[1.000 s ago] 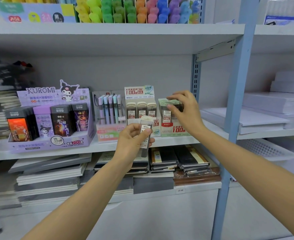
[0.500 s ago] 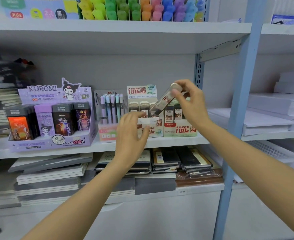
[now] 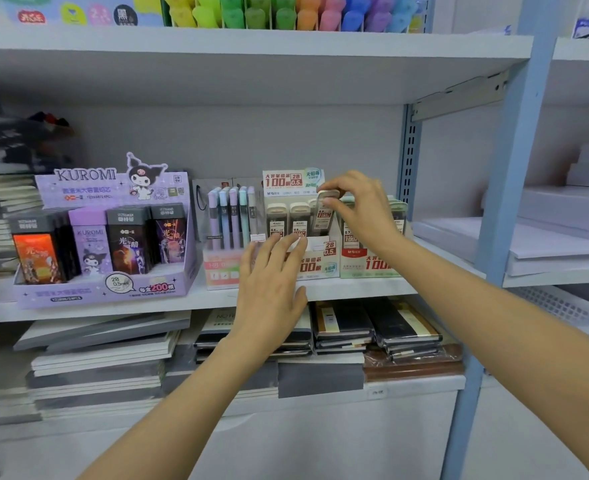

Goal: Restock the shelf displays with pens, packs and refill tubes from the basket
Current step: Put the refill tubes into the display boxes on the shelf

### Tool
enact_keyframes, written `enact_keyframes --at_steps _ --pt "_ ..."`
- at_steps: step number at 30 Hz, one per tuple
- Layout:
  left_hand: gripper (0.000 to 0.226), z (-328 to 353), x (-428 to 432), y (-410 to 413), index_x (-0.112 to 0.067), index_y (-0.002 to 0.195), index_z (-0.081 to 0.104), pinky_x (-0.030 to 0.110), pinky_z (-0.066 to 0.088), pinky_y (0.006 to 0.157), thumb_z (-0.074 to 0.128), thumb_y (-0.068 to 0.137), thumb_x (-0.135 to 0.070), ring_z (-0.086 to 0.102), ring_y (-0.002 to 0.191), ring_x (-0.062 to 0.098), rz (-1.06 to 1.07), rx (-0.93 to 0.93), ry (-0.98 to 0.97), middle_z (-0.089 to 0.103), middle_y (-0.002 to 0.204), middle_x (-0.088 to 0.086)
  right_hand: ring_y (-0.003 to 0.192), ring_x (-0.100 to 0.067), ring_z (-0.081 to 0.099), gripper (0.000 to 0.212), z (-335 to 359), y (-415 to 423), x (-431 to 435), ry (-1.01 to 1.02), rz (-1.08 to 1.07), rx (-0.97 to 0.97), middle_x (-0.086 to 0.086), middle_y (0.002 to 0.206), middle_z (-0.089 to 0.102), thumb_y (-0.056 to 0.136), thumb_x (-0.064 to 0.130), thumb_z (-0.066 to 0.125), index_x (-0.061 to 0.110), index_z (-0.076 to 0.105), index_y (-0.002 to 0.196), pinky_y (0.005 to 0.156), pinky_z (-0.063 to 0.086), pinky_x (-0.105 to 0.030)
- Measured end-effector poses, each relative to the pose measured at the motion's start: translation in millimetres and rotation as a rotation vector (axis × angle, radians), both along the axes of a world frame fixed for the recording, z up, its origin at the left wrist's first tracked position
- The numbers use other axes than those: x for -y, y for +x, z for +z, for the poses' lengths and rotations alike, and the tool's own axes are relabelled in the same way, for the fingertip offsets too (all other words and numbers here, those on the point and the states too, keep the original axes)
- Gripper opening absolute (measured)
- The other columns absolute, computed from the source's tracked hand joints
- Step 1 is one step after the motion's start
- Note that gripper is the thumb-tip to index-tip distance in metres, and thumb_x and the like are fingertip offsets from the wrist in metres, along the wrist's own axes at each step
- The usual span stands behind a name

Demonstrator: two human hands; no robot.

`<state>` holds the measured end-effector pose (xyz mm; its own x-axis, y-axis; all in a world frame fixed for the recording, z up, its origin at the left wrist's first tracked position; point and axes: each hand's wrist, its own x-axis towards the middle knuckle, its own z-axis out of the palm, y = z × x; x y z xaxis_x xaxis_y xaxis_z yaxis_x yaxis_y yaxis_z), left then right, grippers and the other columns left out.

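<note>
My right hand (image 3: 362,209) pinches the cap of a lead refill tube (image 3: 324,216) and holds it upright in the right slot of the white 2B 0.5 display box (image 3: 321,261). Two more tubes (image 3: 288,220) stand in that box to its left. My left hand (image 3: 269,282) is open with fingers spread, its fingertips against the box front. A green refill display box (image 3: 366,265) stands to the right, partly hidden by my right wrist. The basket is out of sight.
A pack of pastel pens (image 3: 230,220) and a purple Kuromi display box (image 3: 106,237) stand to the left on the same shelf (image 3: 355,289). Highlighters (image 3: 286,12) line the shelf above. Notebooks (image 3: 372,327) are stacked below. A blue upright (image 3: 504,202) stands at the right.
The tube passed from my left hand to my right, which lifted it tilted and has now lowered it upright into the 2B 0.5 box. My left hand opened and rose to the box front.
</note>
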<state>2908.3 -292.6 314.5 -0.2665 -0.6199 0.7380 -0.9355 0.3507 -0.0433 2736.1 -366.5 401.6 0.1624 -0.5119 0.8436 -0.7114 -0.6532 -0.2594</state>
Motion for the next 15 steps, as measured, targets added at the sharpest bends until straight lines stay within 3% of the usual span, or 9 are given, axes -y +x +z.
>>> enact_keyframes --at_steps 4,6,9,12,15 --pt "0.067 -2 1 1 -0.017 0.149 0.033 0.043 0.006 0.12 0.06 0.088 -0.026 0.024 0.144 0.023 -0.003 0.001 -0.013 0.033 0.153 0.001 0.093 -0.011 0.061 0.033 -1 4 7 0.066 0.006 0.038 0.008 0.097 0.065 0.088 0.019 0.067 0.022 0.058 0.12 0.089 0.05 -0.034" --pt "0.067 -3 2 2 -0.017 0.149 0.033 0.043 0.006 0.121 0.06 0.088 -0.026 0.024 0.144 0.023 -0.006 0.002 -0.019 0.033 0.154 0.001 0.092 -0.008 0.06 0.023 -3 5 10 0.068 -0.027 0.017 0.005 0.102 0.068 0.091 0.022 0.064 0.021 0.062 0.114 0.087 0.052 -0.033" --pt "0.067 -3 2 2 -0.016 0.149 0.033 0.044 0.006 0.121 0.06 0.088 -0.025 0.023 0.145 0.023 -0.018 -0.002 -0.015 0.033 0.154 0.002 0.102 -0.015 0.058 0.023 -6 4 15 0.055 -0.128 -0.112 0.001 0.111 0.067 0.096 0.03 0.056 0.019 0.069 0.111 0.098 0.039 -0.035" --pt "0.064 -2 1 3 -0.018 0.147 0.036 0.043 0.004 0.121 0.059 0.089 -0.027 0.019 0.146 0.023 -0.039 0.0 0.007 0.029 0.156 0.001 0.116 -0.017 0.053 0.033 -9 2 11 0.065 -0.149 -0.229 0.0 0.124 0.062 0.098 0.035 0.051 0.02 0.063 0.124 0.101 0.029 -0.034" --pt "0.048 -4 -7 3 -0.019 0.135 0.052 0.044 0.005 0.121 0.061 0.088 -0.023 0.016 0.147 0.024 -0.122 -0.065 0.007 0.028 0.157 0.003 0.123 -0.018 0.049 0.034 -20 -5 -12 -0.004 -0.046 -0.168 -0.001 0.129 0.059 0.098 0.03 0.052 0.018 0.058 0.129 0.104 0.03 -0.034"
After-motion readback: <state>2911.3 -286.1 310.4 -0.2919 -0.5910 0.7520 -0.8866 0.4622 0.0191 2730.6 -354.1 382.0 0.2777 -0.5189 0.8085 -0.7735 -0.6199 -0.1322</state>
